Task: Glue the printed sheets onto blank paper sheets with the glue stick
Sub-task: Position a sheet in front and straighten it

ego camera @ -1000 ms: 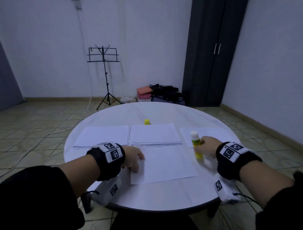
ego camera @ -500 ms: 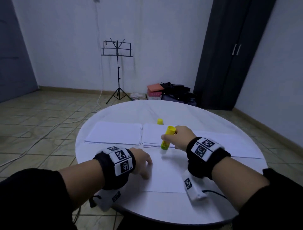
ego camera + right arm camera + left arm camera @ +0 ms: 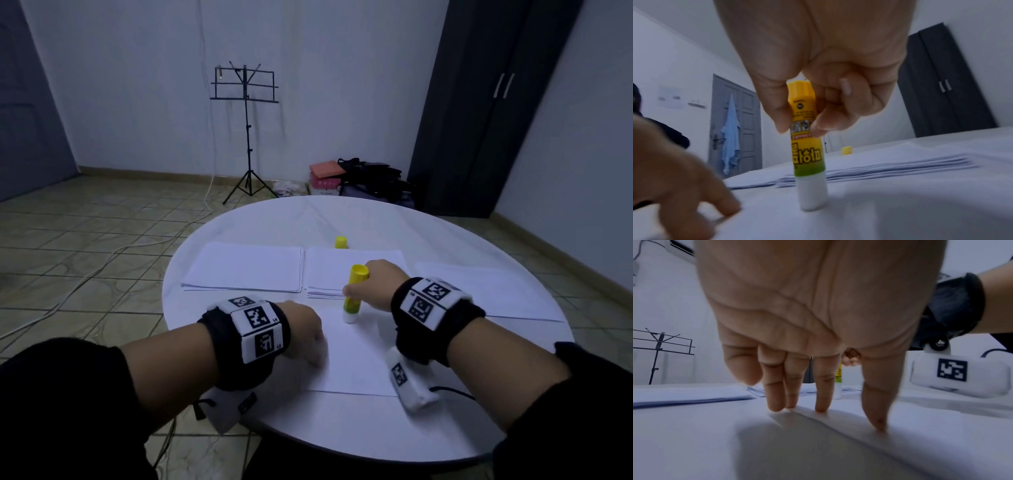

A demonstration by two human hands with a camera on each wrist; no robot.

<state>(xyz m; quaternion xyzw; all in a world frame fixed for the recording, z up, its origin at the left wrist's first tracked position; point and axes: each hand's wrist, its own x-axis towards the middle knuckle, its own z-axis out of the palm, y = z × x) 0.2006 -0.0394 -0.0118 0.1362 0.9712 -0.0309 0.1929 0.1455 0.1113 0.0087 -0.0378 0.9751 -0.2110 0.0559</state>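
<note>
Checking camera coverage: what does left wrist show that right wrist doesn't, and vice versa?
Left wrist only: the left hand with straight fingertips pressing the edge of the front sheet, plus the music stand.
Right wrist only: the right hand gripping the glue stick tip-down on the sheet, the yellow cap, the dark wardrobe.
Both: glue stick, sheet, paper stacks, table.

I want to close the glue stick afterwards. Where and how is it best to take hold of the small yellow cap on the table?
Probably pinch the yellow cap by its round side wall, coming from above. It stands upright and alone on the table, beyond the paper stacks, so its sides seem free. The right hand now holds the glue stick; the left hand presses the sheet.
</note>
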